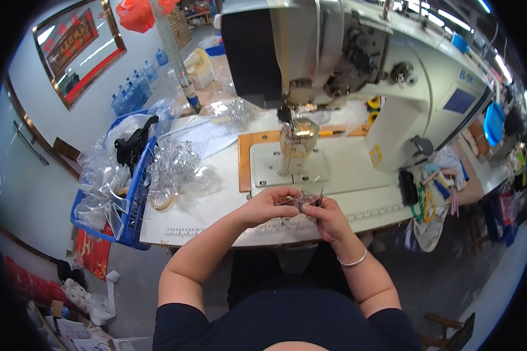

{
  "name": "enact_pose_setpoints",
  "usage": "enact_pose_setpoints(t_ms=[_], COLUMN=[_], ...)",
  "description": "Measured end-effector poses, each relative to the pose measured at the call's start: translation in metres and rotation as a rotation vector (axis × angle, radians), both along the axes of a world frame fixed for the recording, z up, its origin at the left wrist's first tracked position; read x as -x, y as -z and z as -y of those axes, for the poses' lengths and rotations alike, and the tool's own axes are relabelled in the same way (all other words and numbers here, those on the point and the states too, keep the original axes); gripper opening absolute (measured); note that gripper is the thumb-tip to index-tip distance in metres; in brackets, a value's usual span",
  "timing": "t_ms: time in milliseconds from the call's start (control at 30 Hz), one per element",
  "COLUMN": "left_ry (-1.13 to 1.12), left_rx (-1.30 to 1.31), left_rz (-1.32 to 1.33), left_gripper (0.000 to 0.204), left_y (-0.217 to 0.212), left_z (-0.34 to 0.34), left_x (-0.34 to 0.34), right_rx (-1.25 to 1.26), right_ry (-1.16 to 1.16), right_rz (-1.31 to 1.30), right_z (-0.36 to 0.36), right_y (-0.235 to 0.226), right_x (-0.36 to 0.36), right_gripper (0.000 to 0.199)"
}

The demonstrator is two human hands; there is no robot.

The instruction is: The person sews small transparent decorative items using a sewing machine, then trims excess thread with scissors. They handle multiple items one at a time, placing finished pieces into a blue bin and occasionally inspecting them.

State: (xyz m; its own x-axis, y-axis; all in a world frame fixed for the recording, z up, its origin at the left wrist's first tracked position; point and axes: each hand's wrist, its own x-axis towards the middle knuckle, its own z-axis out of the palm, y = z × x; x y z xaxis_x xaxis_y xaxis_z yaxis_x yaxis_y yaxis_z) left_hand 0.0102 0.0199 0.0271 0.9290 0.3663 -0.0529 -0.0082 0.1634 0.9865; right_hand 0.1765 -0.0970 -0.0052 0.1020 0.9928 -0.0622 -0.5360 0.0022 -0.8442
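My left hand [268, 206] and my right hand [329, 220] meet just in front of the sewing machine, over the near edge of its table. Between them is a small, crumpled clear plastic piece [301, 200], pinched by the fingers of both hands. A thin dark pointed tool [321, 196] sticks up from my right fingers; it looks like the tip of small thread snips, but the rest is hidden in the hand. Right behind my hands stands the white sewing machine [413, 126], its needle area [298, 143] above a metal plate.
A heap of clear plastic pieces [181, 175] lies left on the white table [222, 202]. Beside it, a blue basket [136, 202] holds more plastic and a black strap [136, 143]. A ruler strip [184, 231] runs along the front edge. Tools and coloured loops [428, 205] sit at right.
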Motion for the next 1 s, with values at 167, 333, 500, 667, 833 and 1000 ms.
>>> enact_pose_setpoints(t_ms=[167, 333, 500, 667, 833, 1000], left_ry=[0.055, 0.069, 0.02, -0.058, -0.02, 0.017], left_rx=[0.009, -0.086, -0.166, -0.122, -0.074, -0.09], left_rz=[-0.13, -0.248, -0.32, -0.436, -0.308, -0.238], left_gripper=[0.021, 0.016, 0.018, 0.024, 0.017, 0.018], left_y=[-0.021, -0.078, -0.104, -0.113, -0.099, -0.099], left_z=[-0.036, -0.076, -0.111, -0.128, -0.145, -0.15], left_x=[-0.01, -0.021, -0.028, -0.036, -0.043, -0.051], right_rx=[-0.053, -0.02, -0.024, 0.123, 0.209, 0.224], right_ry=[0.188, 0.306, 0.292, 0.309, 0.232, 0.211], right_rz=[-0.004, -0.168, -0.313, -0.316, -0.243, -0.205], right_z=[-0.023, -0.055, -0.083, -0.087, -0.08, -0.076], right_y=[-0.008, -0.038, -0.057, -0.086, -0.09, -0.093], right_x=[0.003, 0.009, 0.013, 0.021, 0.009, -0.009], right_gripper=[0.016, 0.012, 0.012, 0.011, 0.011, 0.014])
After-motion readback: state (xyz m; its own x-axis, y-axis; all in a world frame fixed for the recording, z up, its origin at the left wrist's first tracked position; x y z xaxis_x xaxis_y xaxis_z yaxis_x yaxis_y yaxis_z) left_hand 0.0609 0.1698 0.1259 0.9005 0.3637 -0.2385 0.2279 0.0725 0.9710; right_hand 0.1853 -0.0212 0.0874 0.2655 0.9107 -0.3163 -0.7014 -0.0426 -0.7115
